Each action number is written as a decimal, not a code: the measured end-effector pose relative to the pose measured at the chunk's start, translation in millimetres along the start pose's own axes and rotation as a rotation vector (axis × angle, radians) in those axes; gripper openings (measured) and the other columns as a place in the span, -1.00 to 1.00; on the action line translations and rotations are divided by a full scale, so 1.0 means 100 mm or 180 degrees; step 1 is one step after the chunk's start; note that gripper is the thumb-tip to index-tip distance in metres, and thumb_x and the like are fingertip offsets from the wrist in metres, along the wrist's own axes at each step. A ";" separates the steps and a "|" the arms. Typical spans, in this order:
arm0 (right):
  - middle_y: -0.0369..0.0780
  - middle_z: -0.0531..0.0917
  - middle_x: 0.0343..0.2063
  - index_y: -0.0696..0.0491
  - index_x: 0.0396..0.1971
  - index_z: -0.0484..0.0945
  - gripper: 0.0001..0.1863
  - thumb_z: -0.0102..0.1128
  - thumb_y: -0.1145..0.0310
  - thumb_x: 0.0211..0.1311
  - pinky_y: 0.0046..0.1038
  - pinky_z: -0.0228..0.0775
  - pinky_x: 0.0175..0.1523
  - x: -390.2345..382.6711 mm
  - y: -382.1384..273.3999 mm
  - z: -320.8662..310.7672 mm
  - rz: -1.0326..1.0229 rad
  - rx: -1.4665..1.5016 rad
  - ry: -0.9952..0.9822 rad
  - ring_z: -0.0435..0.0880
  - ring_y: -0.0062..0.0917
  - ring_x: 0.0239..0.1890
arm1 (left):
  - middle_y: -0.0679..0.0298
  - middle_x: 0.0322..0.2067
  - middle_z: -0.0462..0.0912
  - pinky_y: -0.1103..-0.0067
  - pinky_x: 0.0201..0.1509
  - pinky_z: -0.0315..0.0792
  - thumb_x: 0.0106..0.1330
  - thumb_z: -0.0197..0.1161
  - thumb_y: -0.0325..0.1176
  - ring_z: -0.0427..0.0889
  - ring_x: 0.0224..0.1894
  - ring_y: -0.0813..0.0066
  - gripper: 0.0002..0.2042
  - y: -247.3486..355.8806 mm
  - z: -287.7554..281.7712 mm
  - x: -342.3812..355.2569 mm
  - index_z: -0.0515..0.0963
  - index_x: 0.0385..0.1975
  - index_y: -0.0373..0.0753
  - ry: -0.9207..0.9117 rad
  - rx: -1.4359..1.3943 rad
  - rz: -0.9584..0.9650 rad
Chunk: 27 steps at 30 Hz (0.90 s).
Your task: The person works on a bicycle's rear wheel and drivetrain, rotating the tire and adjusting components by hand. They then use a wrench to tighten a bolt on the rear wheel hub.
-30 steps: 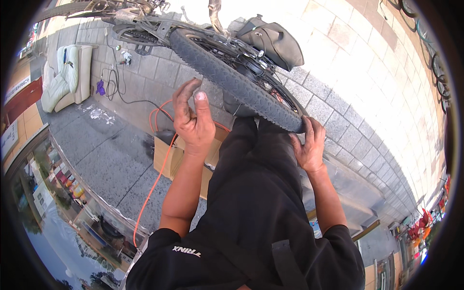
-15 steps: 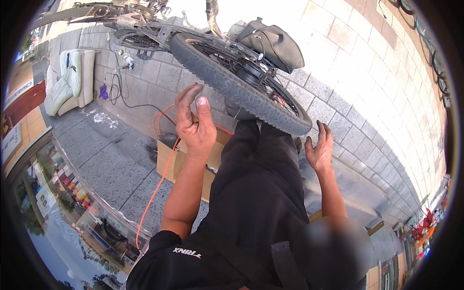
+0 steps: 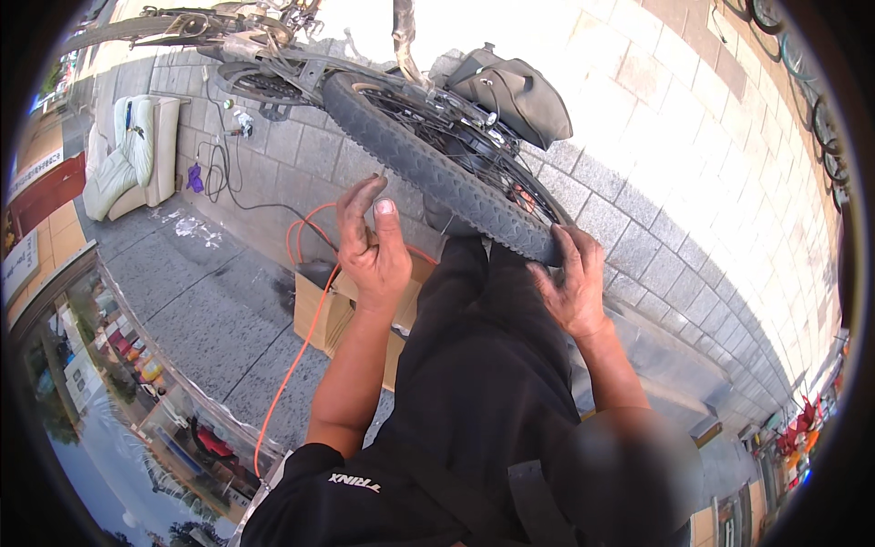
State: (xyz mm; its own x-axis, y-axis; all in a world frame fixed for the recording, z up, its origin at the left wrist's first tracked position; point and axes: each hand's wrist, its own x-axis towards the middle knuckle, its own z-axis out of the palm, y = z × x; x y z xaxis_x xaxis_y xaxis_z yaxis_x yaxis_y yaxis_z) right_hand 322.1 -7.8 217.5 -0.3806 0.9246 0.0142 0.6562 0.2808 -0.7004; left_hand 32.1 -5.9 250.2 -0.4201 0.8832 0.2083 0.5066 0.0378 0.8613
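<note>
A bicycle wheel with a black knobby tyre point(image 3: 437, 173) stretches across the space above my knees, still part of an electric-looking bike whose frame point(image 3: 301, 64) runs to the upper left. My right hand point(image 3: 576, 284) grips the tyre at its near right end, fingers over the tread and thumb beneath. Off the tyre's left side, my left hand point(image 3: 375, 242) hangs in the air, fingers curled upward and thumb apart, holding nothing. Both hands look blackened with grime. Behind the wheel a dark grey bag point(image 3: 515, 96) is attached to the bike or lies against it; I cannot tell which.
An orange hose point(image 3: 301, 365) loops past a cardboard box point(image 3: 314, 314) left of my legs. Farther left are a pale padded armchair point(image 3: 137, 155), a black cable point(image 3: 221, 173) and a purple item point(image 3: 195, 179) on the paving. Several bicycle wheels point(image 3: 825, 123) line the far right.
My right hand has moved left and closed on the tyre's right end. The wheel end has shifted slightly left. My left hand has barely moved.
</note>
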 end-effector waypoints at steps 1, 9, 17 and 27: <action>-0.02 0.51 0.14 0.13 0.28 0.43 -0.23 0.57 0.32 0.06 -0.11 0.36 0.22 -0.02 0.02 0.02 0.0004 -0.0001 0.0004 0.49 -0.07 0.14 | 0.03 0.09 0.58 0.41 0.24 0.43 0.55 0.15 -0.43 0.56 0.16 0.22 -0.76 0.01 0.00 -0.01 0.54 0.10 -0.39 0.0004 0.0010 -0.0013; 0.00 0.50 0.16 0.16 0.28 0.43 -0.27 0.53 0.36 0.09 -0.09 0.35 0.27 -0.21 0.20 0.03 0.0175 -0.0057 -0.0083 0.49 -0.04 0.15 | 0.04 0.08 0.60 0.41 0.25 0.42 0.54 0.17 -0.43 0.57 0.15 0.22 -0.76 -0.06 0.01 -0.01 0.55 0.08 -0.40 0.0112 -0.0059 -0.0079; 0.03 0.48 0.20 0.17 0.34 0.34 -0.28 0.42 0.43 0.18 -0.08 0.28 0.34 -0.65 0.75 0.14 0.0737 -0.0332 -0.0422 0.46 -0.01 0.21 | 0.05 0.07 0.61 0.41 0.24 0.43 0.53 0.18 -0.42 0.58 0.14 0.25 -0.76 -0.12 0.04 0.00 0.56 0.07 -0.41 0.0211 -0.0096 -0.0207; 0.03 0.42 0.27 0.12 0.38 0.32 -0.16 0.50 0.31 0.09 -0.05 0.23 0.40 -0.32 0.46 -0.12 0.0995 -0.0288 -0.0706 0.38 -0.01 0.30 | 0.31 -0.07 0.72 0.53 -0.01 0.45 0.57 0.15 -0.25 0.68 -0.01 0.50 -0.71 -0.88 0.07 0.19 0.56 0.15 -0.22 0.1063 -0.1190 -0.2391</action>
State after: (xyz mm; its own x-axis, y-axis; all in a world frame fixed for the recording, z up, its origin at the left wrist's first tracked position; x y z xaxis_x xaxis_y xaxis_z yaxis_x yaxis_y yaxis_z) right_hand 372.2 -21.6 193.6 -0.2785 0.8939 -0.3513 0.8137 0.0252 -0.5808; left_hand -14.7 11.3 175.4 -0.7679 0.5031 -0.3964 -0.2428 0.3440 0.9070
